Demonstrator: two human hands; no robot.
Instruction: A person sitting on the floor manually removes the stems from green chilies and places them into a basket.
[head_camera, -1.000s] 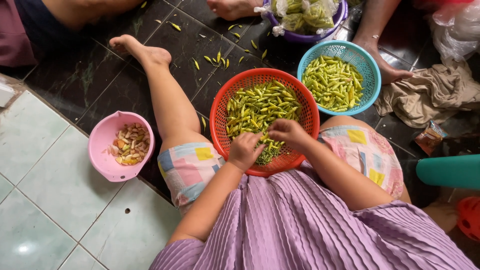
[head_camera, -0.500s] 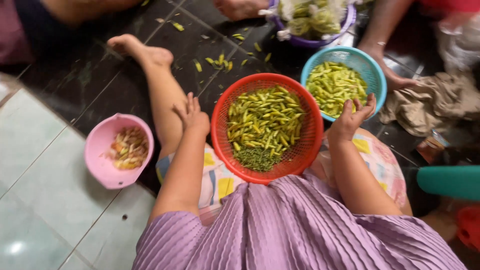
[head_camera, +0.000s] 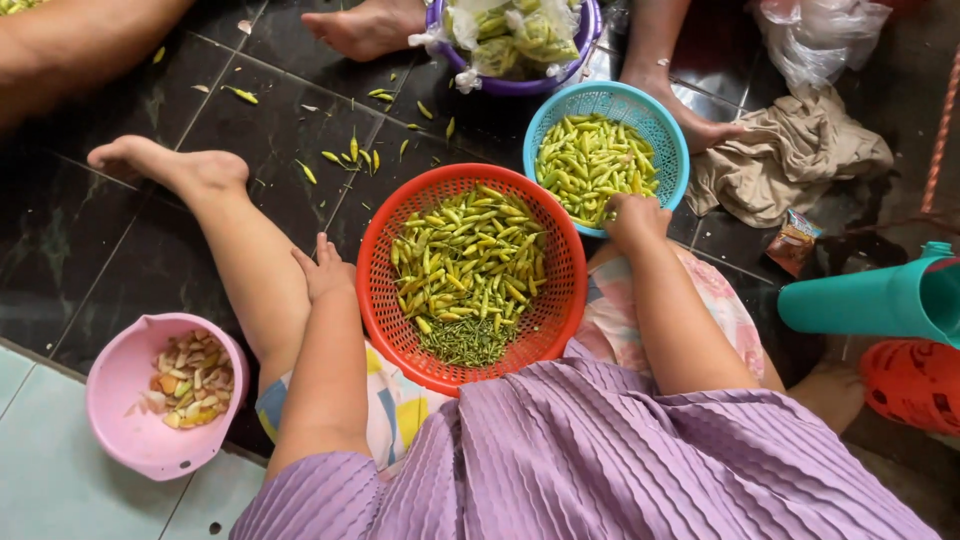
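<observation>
A red round basket (head_camera: 385, 300) sits between my legs, full of small green and yellow chilies (head_camera: 465, 260), with a heap of plucked stems (head_camera: 465, 340) at its near side. My left hand (head_camera: 325, 268) rests on my left leg just left of the basket's rim, fingers loosely apart, holding nothing. My right hand (head_camera: 635, 215) is curled at the near rim of a blue basket (head_camera: 545, 120) of stemmed chilies (head_camera: 590, 160); what it holds, if anything, is hidden.
A pink bowl (head_camera: 125, 420) of cut scraps stands at my left. A purple basket (head_camera: 520, 80) with bagged chilies lies ahead, between another person's feet (head_camera: 365, 28). Loose chilies (head_camera: 345, 155) dot the dark tiles. A crumpled cloth (head_camera: 790, 160) and teal jug (head_camera: 870, 300) lie right.
Both hands left the red basket's middle and spread apart. The left hand came down onto my leg; the right hand moved to the blue basket's rim and curled.
</observation>
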